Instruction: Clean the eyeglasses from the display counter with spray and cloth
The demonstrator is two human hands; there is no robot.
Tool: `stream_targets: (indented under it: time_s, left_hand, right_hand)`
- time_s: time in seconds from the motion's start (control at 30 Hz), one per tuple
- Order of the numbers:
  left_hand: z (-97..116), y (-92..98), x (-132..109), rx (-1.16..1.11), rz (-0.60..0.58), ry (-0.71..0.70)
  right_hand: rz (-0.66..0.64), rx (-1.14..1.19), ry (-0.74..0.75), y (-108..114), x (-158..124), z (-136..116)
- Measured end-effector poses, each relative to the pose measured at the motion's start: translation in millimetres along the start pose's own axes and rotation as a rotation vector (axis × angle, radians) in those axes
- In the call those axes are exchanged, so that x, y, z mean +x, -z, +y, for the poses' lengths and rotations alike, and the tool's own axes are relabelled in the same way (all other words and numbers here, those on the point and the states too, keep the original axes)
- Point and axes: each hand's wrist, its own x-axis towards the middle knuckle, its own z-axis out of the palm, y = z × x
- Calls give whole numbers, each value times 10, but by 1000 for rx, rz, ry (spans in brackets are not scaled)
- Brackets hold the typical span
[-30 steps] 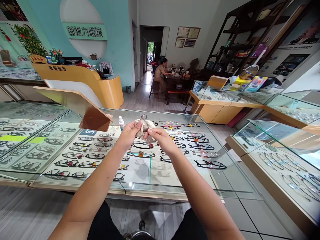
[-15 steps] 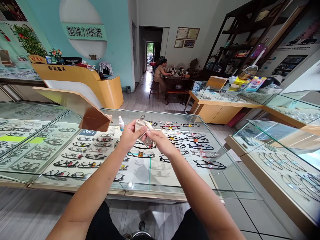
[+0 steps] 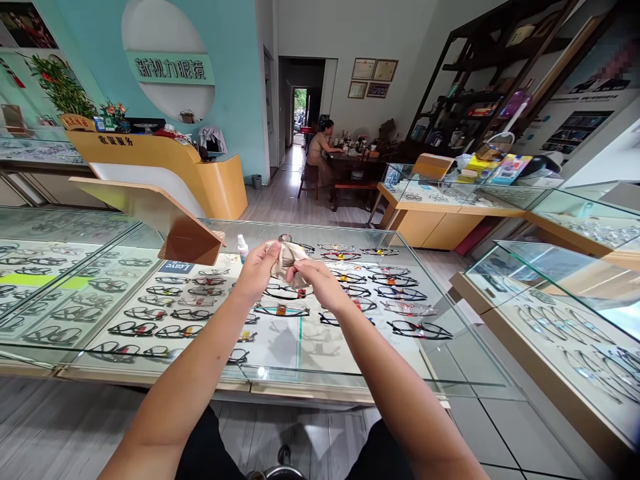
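A crumpled beige cloth (image 3: 288, 256) is held up between my two hands, above the glass top of a display counter. My left hand (image 3: 257, 268) is closed on its left side, thumb on top. From the right, my right hand (image 3: 315, 275) pinches the cloth's lower edge between thumb and fingers. A dark curved piece (image 3: 285, 238), apparently part of a pair of glasses, pokes out above the cloth; the rest is hidden by cloth and fingers. Just left of my left hand stands a small white spray bottle (image 3: 243, 249).
Rows of glasses (image 3: 406, 293) lie inside the glass counter (image 3: 320, 380) beneath my hands. A wooden-backed tilted mirror or stand (image 3: 190, 243) rests on the counter's left. More glass cases (image 3: 555, 313) stand at right. A person (image 3: 320, 150) sits at a table farther back.
My left thumb has shifted up and left over the cloth, which is now more bunched and spread. My right hand has stayed nearly in place, still pinching.
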Motion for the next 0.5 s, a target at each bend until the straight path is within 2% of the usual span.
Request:
stream_targets:
  time_s: [0.1,0.2,0.5]
  left_hand:
    - [53,116,32,-15,-147,81]
    - [102,166,36,20,-244,98]
    - [89,56,-36,82,-258,-27]
  right_hand:
    - [29,22,-18,52,-1,-23]
    - [21,76,-60,82,7,0]
    - [-76,126,-58,21,-1,94]
